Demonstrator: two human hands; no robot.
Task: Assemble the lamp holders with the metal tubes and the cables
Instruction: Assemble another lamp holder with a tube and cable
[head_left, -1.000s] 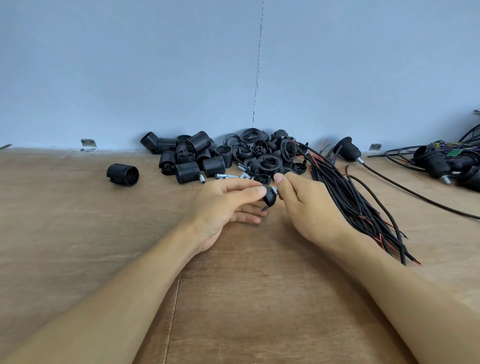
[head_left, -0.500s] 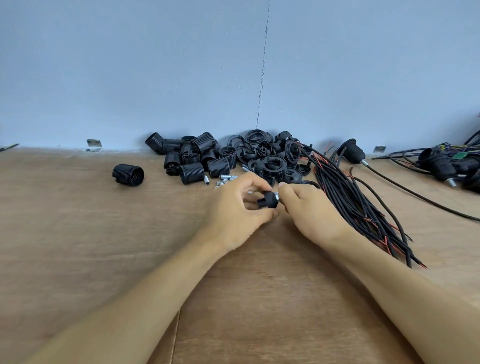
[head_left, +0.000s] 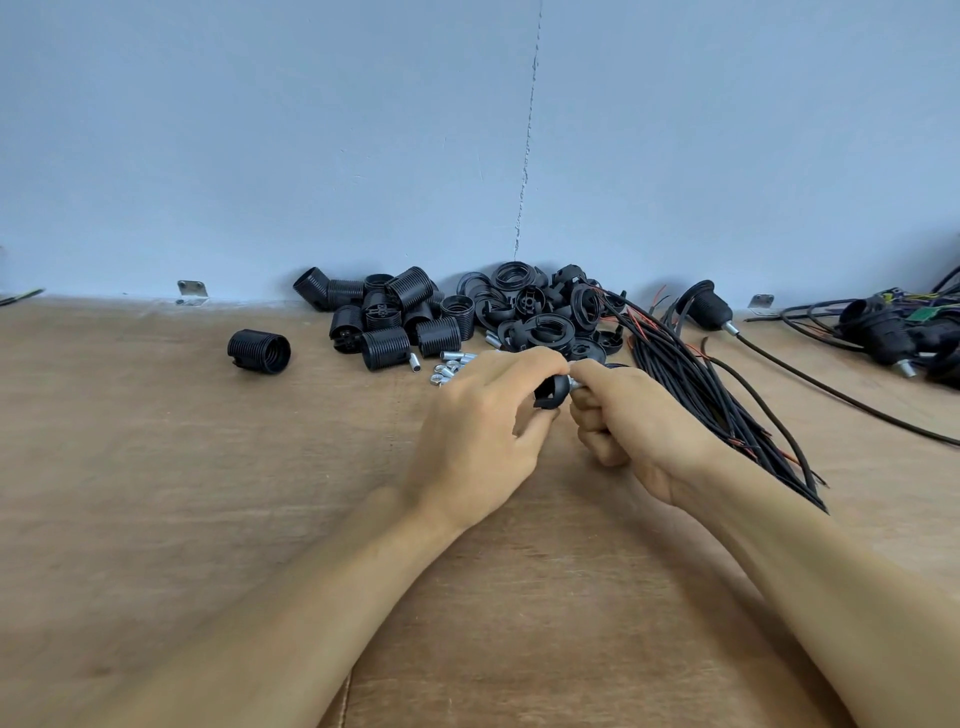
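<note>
here, the left hand grips a smooth black domed lamp holder cap; the right hand pinches a shiny metal tube at it — ribbed black sleeves heaped beyond, a bundle of black cables right.

A pale blue wall is seen behind a tabletop of brown plywood. A thin vertical crack is traced down the wall, ending just above the board. 2 fittings are fixed at the foot of the wall, well apart: a left metal bracket and a right metal bracket. A narrow seam is seen in the plywood near the bottom edge. A small green piece is glimpsed at the far right, too small to be identified.
</note>
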